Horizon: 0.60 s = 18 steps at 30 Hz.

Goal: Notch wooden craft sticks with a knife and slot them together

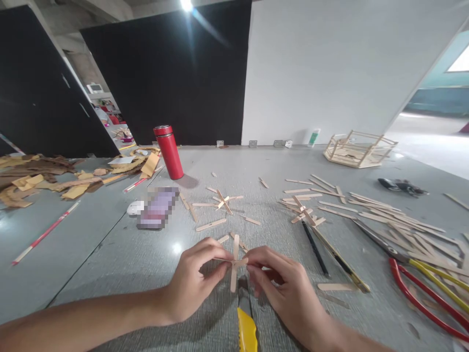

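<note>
Pinching a stick cross (234,267) directly between left hand (202,268) and right hand (278,275), closing thumb and fingertips of each on its opposite sideways arms, equally near both. Pointing its other long axis away from the wrists. Leaving bare table (110,254) left of the left hand, but having a yellow knife (246,329) between the wrists and a black pen (315,249) beyond the right.

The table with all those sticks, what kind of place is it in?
Probably a workshop or craft room, though I can't be sure. Loose wooden sticks, big scissors and a yellow-handled knife lie on the table.
</note>
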{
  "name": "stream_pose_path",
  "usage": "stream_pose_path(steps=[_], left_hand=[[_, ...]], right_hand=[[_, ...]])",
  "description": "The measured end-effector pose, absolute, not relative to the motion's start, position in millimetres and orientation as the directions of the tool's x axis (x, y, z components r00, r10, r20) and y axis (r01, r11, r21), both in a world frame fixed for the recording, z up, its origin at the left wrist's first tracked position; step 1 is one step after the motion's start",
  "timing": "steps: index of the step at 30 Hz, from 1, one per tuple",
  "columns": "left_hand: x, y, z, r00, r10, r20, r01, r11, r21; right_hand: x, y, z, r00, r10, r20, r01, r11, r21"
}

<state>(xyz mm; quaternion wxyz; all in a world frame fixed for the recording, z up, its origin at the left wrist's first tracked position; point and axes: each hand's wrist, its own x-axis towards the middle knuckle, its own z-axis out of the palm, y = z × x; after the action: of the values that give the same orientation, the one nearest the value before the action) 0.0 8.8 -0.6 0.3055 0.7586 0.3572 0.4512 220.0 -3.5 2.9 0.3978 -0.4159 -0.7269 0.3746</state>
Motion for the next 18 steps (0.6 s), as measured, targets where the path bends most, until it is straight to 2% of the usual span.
stream_pose_path(steps=[4, 10, 18], left_hand=[[1.9, 10.9, -1.9, 0.317, 0.848, 0.425, 0.294, -0.514, 0.806], [4.5, 14.1, -3.6, 0.285, 0.909, 0.305, 0.316, -0.389, 0.865], [3.9, 12.0, -0.7, 0.319, 0.932, 0.174, 0.206, -0.247, 0.947]], right_hand=[[220.7, 1.2, -1.4, -0.299, 0.927, 0.227, 0.366, 0.331, -0.87], [219.9, 5.3, -2.7, -0.263, 0.93, 0.255, 0.525, 0.36, -0.771], [220.1, 4.9, -2.7, -0.261, 0.936, 0.235, 0.519, 0.342, -0.784]])
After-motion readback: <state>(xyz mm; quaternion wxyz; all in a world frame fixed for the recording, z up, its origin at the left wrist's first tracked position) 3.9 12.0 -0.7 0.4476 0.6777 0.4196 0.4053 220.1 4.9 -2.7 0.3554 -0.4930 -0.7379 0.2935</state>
